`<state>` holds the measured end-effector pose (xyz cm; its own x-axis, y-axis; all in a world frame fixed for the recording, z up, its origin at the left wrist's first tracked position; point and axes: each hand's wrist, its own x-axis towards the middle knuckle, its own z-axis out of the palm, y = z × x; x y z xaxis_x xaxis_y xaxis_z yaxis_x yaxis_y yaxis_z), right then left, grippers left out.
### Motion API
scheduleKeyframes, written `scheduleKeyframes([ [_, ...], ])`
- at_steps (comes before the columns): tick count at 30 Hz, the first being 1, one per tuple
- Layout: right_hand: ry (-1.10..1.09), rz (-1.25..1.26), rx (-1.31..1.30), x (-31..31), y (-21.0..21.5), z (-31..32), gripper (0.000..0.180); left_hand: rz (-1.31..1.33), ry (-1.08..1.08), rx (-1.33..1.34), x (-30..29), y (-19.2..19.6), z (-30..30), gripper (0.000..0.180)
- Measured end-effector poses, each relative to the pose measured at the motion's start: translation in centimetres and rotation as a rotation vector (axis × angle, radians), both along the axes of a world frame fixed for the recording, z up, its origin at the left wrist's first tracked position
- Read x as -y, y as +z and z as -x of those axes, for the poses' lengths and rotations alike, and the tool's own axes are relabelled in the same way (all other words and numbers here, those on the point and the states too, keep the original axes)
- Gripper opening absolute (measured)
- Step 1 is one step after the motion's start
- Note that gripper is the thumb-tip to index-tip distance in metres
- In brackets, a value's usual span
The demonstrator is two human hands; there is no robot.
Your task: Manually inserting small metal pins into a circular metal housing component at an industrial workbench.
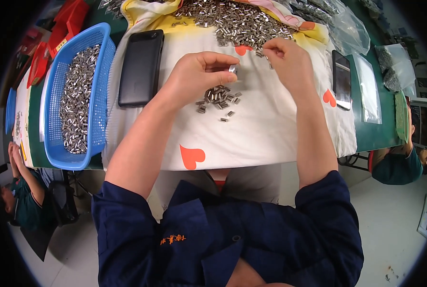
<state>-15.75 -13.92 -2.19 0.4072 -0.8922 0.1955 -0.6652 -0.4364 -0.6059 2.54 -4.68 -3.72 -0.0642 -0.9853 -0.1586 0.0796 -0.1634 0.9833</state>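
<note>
My left hand [194, 74] is closed, pinching a small silvery metal piece [233, 69] between thumb and fingers. Beneath it, a small heap of short metal cylinders [218, 96] lies on the white cloth. To the right, my right hand [292, 62] is bent at the near edge of a large pile of similar cylinders [247, 29], its thumb and fingers drawn together. One small cylinder [271, 63] shows right by those fingertips; whether it is gripped or lies on the cloth I cannot tell.
On the left stands a blue plastic basket [97, 95] full of cylinders, beside a black rectangular device [141, 69]. A phone [341, 79] and clear plastic bags [366, 86] lie at the right. Red bins [70, 24] are at far left. People sit at both sides.
</note>
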Motion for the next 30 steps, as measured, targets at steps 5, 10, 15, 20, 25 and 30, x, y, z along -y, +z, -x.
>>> scheduleKeyframes([
  [5,0.141,0.226,-0.179,-0.2,-1.4,-0.5,0.011,0.01,0.012,-0.021,0.1,-0.2,-0.2,0.027],
  [10,0.118,0.156,-0.144,-0.2,-1.3,-0.2,0.012,0.02,-0.002,-0.016,0.2,-0.1,-0.2,0.028],
  [15,0.161,-0.078,0.156,-2.1,0.1,-1.1,0.009,-0.002,0.028,-0.06,0.1,0.1,-0.3,0.029],
  [20,0.32,-0.292,0.287,-3.1,0.7,-1.6,0.008,0.016,0.036,-0.086,0.0,0.3,-0.4,0.029],
  [25,0.324,-0.2,0.295,-3.6,0.4,-1.9,0.006,0.022,0.02,-0.094,0.0,-0.1,-0.4,0.028],
  [30,0.33,0.266,0.089,-4.0,-0.3,-2.4,0.007,0.043,0.085,-0.014,0.2,-0.3,0.2,0.027],
])
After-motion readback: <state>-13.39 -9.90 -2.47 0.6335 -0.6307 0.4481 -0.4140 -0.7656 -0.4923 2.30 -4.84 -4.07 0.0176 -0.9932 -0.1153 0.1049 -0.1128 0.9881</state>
